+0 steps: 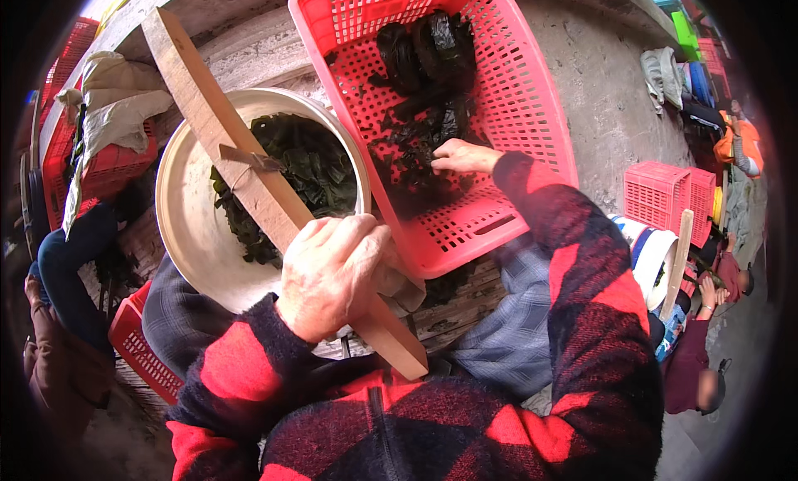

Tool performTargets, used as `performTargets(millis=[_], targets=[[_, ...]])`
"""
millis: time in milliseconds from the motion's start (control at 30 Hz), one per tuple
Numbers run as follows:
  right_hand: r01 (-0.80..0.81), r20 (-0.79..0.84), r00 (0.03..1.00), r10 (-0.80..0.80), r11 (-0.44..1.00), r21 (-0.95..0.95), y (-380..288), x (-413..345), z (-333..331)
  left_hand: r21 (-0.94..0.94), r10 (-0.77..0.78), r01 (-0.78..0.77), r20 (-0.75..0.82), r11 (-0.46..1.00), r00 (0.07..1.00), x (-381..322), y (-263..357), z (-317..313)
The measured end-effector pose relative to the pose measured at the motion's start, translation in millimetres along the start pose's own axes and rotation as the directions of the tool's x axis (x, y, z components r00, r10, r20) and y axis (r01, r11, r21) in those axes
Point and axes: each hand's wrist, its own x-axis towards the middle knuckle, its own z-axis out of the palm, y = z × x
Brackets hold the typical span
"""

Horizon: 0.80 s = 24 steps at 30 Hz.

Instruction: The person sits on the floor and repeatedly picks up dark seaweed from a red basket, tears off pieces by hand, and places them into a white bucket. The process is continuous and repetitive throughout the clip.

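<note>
My left hand (333,269) is closed over the lower part of a wooden plank (212,119), which slants across a round pale tub (187,169). A small rusty metal blade (249,157) is fixed crosswise on the plank. Dark green seaweed (312,163) lies inside the tub. To its right is a red perforated plastic basket (530,101). My right hand (464,156) reaches into it, fingers curled on a dark, loose clump of seaweed (414,154); strands below it are blurred. Rolled dark bundles (424,51) sit at the basket's far end.
Pale sacking (115,95) covers red crates at left, near a seated person (68,356). Another red basket (146,344) stands by my left leg. On the right are stacked red crates (658,191), a white bucket (654,253) with a wooden stick, and several people.
</note>
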Motion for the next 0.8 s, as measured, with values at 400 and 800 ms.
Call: performTargets(millis=[400,800], targets=[[-0.006,-0.116,0.993,-0.017,0.981,-0.191,-34.4,-99.8,-7.3,0.015,0.018,-0.018,-0.011,1.0,1.0,-2.3,2.0,-2.6],[-0.027,-0.176,0.981,-0.079,0.848,-0.529,-9.5,0.1,35.7,-0.006,0.017,-0.016,0.01,1.0,1.0,-1.4,-0.4,0.5]])
